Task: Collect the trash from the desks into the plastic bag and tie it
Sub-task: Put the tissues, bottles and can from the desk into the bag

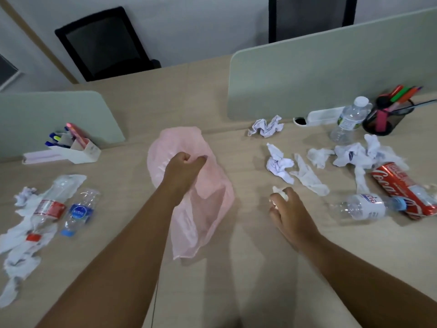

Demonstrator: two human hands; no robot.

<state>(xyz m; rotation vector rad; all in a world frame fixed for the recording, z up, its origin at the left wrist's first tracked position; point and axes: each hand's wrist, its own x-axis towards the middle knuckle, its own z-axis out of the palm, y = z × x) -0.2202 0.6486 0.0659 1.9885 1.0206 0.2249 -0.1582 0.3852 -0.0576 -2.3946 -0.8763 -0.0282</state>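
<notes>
Beige tabletop (236, 268) w/ pale green dividers: one far right (331, 74), one at left (47, 114). Black chair (104, 43) behind, beyond far edge.

Pink plastic bag (203, 204) lying center on tabletop, crumpled, partly opened. Left hand (184, 169) on top of it, grip pinched shut on bag's upper edge. Right hand (290, 216) just rt of bag, grip curled around small white tissue wad (281, 194).

Rt side trash: crushed red Coca-Cola can (399, 185) near rt edge, touching a clear bottle w/ blue cap (369, 207) lying on its side. Upright clear bottle w/ white cap (350, 121) near the rt divider, beside black mesh pen cup (387, 119) w/ markers. Heap of white tissues (354, 155) between upright bottle and can. Crumpled paper balls: one near divider (267, 126), one closer in (279, 164). Twisted tissue strip (307, 176) just beside the latter.

Left side trash: two clear bottles lying side by side, red-label w/ red cap (47, 207), blue-label w/ blue cap (80, 211). White tissues (19, 256) under and around red one. White pen holder (75, 147) w/ pens by left divider.
</notes>
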